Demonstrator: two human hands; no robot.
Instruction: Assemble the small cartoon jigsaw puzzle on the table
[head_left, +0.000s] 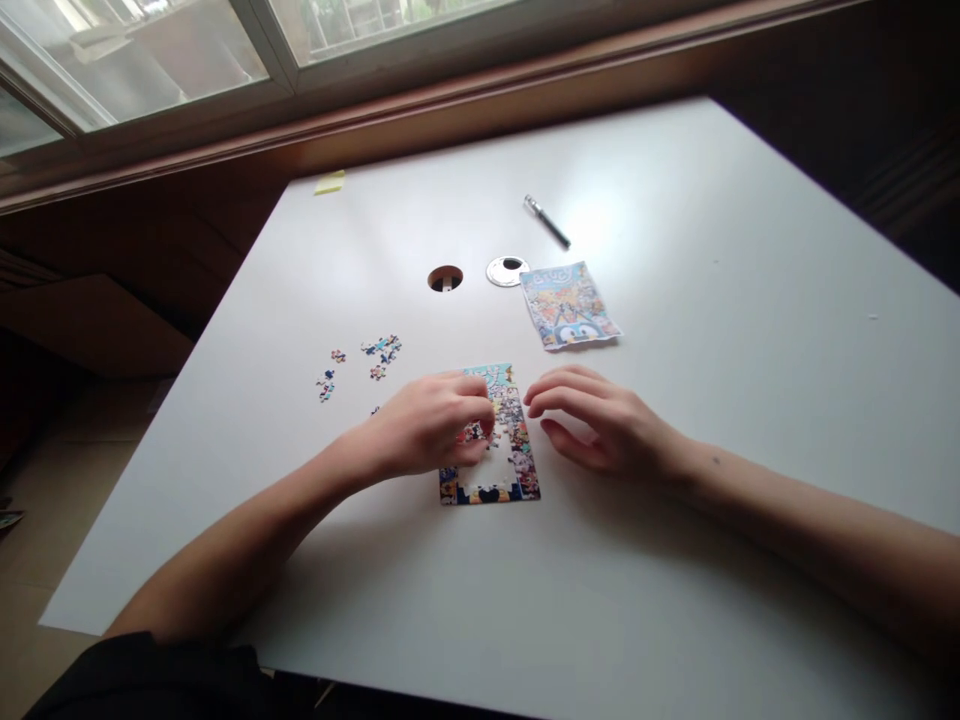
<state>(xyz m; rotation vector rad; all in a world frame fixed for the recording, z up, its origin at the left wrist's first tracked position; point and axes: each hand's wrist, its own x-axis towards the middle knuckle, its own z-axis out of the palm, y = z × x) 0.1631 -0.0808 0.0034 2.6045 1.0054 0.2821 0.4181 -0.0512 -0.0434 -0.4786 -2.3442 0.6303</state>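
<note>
Left hand (441, 418), hold unclear, was apparently filling the puzzle (526, 462), alignment likely needed next; right hand (611, 425) gaped at three o'clock.

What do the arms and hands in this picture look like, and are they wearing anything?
They are a person's own: the left hand and right hand are bare, with no gloves or cables visible. A dark sleeve shows at the left arm's upper end. The right forearm is uncovered where visible, with a small dark spot near the wrist.
</note>
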